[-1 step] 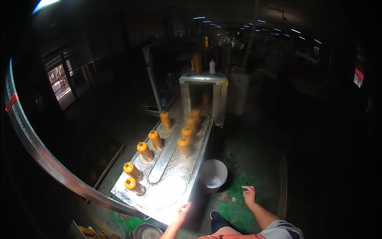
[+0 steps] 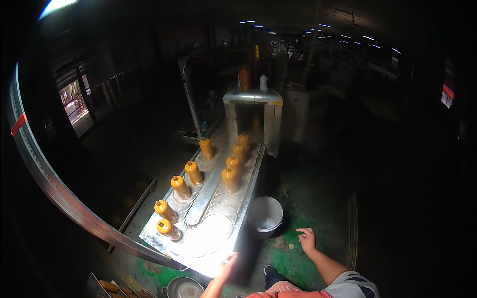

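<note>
My left hand (image 2: 227, 265) is at the near right corner of a brightly lit metal conveyor table (image 2: 198, 211). Its fingers point forward over the edge, washed out by glare, and nothing shows in them. Free in the air over the floor, my right hand (image 2: 307, 240) has its fingers loosely apart and holds nothing. Several orange-yellow bottles (image 2: 180, 187) stand upright on round plates along the conveyor's left lane. More bottles (image 2: 230, 180) line the right lane, hazy toward the tunnel opening. Glare whitens the table's near end.
A white bucket (image 2: 265, 214) stands on the floor right of the conveyor. The tunnel housing (image 2: 253, 97) spans the far end, with bottles on top. A metal pot (image 2: 184, 289) and a crate of orange pieces (image 2: 114, 289) sit at lower left. A curved metal rail (image 2: 59, 198) passes on the left.
The view has shifted very slightly. My right hand has moved a little to the left and up. The bottles show hardly any change.
</note>
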